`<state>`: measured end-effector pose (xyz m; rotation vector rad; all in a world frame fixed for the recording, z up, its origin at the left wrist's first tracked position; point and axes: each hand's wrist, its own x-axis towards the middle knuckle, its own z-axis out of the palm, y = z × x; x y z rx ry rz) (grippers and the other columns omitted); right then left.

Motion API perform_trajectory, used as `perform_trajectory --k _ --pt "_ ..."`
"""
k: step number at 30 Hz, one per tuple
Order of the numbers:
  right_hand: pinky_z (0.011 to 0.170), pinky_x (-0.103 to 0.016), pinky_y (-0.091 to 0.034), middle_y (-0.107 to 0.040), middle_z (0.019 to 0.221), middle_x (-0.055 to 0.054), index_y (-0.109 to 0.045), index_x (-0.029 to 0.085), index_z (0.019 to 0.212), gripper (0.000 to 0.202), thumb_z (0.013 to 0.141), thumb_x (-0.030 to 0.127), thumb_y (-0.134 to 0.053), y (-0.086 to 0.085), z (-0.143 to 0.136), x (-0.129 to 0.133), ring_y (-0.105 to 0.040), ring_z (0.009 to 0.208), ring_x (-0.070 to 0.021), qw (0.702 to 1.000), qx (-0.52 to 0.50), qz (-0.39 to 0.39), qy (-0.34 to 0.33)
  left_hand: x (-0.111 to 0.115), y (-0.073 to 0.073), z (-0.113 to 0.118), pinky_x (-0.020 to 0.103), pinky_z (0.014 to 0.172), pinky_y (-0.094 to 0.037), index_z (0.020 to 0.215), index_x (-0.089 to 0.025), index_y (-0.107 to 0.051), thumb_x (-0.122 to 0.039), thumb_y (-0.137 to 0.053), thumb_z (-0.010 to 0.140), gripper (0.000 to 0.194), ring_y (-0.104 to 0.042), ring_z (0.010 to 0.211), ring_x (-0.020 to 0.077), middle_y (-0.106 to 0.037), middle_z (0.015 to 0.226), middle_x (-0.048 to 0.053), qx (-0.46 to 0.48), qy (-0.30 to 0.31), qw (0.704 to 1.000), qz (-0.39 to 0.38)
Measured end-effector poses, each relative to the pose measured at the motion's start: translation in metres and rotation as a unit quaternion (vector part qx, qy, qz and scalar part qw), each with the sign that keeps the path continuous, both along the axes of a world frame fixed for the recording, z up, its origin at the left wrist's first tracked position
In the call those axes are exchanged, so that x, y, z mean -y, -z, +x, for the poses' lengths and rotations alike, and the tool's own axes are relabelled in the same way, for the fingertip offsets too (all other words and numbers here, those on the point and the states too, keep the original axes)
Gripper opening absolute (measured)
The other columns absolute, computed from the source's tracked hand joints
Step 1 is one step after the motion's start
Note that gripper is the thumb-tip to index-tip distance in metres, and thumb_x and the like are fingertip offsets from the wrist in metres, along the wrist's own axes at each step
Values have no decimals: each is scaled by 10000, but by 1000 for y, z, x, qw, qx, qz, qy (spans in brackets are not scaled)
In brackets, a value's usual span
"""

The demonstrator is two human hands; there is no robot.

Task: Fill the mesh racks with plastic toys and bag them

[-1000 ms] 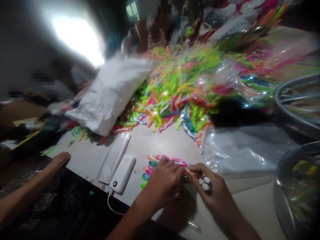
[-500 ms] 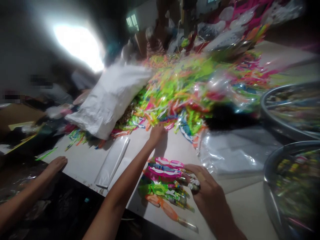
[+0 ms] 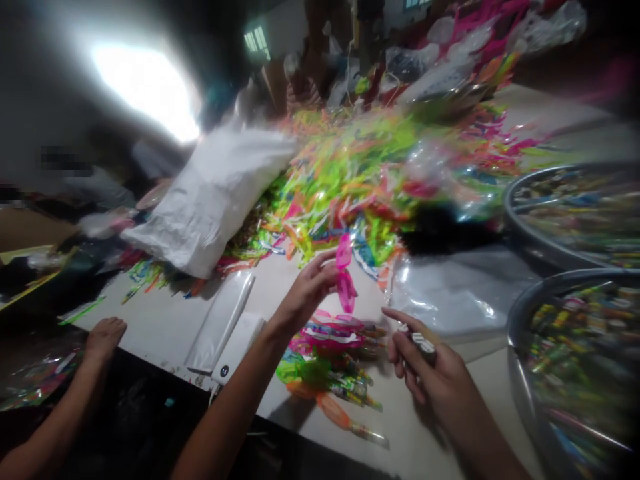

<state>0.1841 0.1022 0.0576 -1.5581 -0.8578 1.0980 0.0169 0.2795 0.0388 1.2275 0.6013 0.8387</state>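
Observation:
My left hand (image 3: 320,280) pinches a pink plastic glasses-shaped piece (image 3: 346,277), which hangs upright above the white table (image 3: 280,273). To the right, my right hand (image 3: 417,360) is curled around several small white-capped tubes (image 3: 417,340), its index finger stretched toward the left. Between and below the hands lies a row of pink pieces (image 3: 333,333), green pieces (image 3: 305,367) and an orange piece (image 3: 334,410), with filled clear tubes at their right ends. Behind my left hand spreads a large heap of bright plastic pieces (image 3: 350,173).
Two metal basins (image 3: 515,360) of small colourful items stand at the right. A clear plastic sheet (image 3: 450,287) lies beside them. A white sack (image 3: 210,200), a folded plastic roll (image 3: 220,323) and a white device (image 3: 237,353) are at left. Another person's hand (image 3: 106,333) rests on the table edge.
My left hand has come back from the heap and lifted the pink piece. My right hand has moved off the row, slightly right, with the tubes. The view has shifted a little.

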Motion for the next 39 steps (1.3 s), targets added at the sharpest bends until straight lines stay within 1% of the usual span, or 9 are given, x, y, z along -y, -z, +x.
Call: perform_trajectory --k 2,4,9,12,15,18,22,31,39 --pt "356 -186 -342 -647 762 -21 -610 197 1384 619 921 599 -697 -10 -1 1 -526 517 -118 999 -21 21 19 26 -10 -1 273 764 -577 1356 -192 -575 -307 -690 910 475 -679 756 130 -666 955 27 120 36 986 -111" --pt "341 -176 -349 -645 763 -20 -622 214 1325 571 915 603 -705 -16 0 2 -548 526 -126 999 -23 28 28 47 -16 0 254 720 -585 1328 -198 -607 -304 -685 933 416 -682 721 117 -647 935 12 165 59 969 -171" --pt "340 -175 -362 -597 732 13 -669 263 1265 521 894 625 -723 -16 11 10 -467 471 -97 1000 16 -1 -10 81 -21 2 196 525 -509 1289 -200 -641 -375 -689 980 358 -644 572 96 -628 817 -15 124 49 976 -175" --pt "382 -184 -371 -657 788 -5 -686 305 1338 526 914 617 -702 -22 12 16 -472 482 -90 997 70 -2 -8 97 -28 -5 163 506 -455 1229 -208 -686 -407 -660 1010 297 -586 552 72 -626 734 -27 19 18 996 -90" --pt "528 -194 -487 -726 919 -26 -718 341 1316 452 941 589 -680 -36 6 20 -641 689 -140 991 131 18 0 108 -34 -13 175 599 -510 1184 -251 -717 -389 -627 1039 220 -685 732 109 -729 869 -4 -101 -18 991 80" --pt "791 -243 -576 -743 993 -21 -747 338 1226 354 966 560 -659 -48 -1 21 -694 910 -182 986 165 37 9 115 -32 -17 254 830 -587 1258 -246 -677 -287 -593 1060 219 -743 1039 179 -772 1183 46 -169 -46 937 302" --pt "860 -287 -596 -745 1014 -31 -747 293 1141 303 981 532 -652 -51 -3 23 -699 895 -194 978 198 68 9 119 -29 -18 297 873 -608 1329 -194 -606 -156 -536 1063 278 -759 1071 202 -775 1209 81 -206 -70 858 465" --pt "562 -199 -522 -707 846 -12 -747 292 1161 235 999 442 -665 -46 7 28 -688 767 -159 964 239 104 -43 120 -37 -17 280 718 -554 1225 -148 -671 -174 -638 1014 215 -758 813 181 -798 946 48 -257 -135 746 599" --pt "524 -149 -481 -650 792 2 -754 279 1193 240 1013 396 -647 -45 9 27 -673 754 -123 954 271 98 -80 119 -32 -21 306 702 -540 1303 -125 -682 -149 -670 981 322 -717 785 185 -784 936 39 -258 -118 728 624"
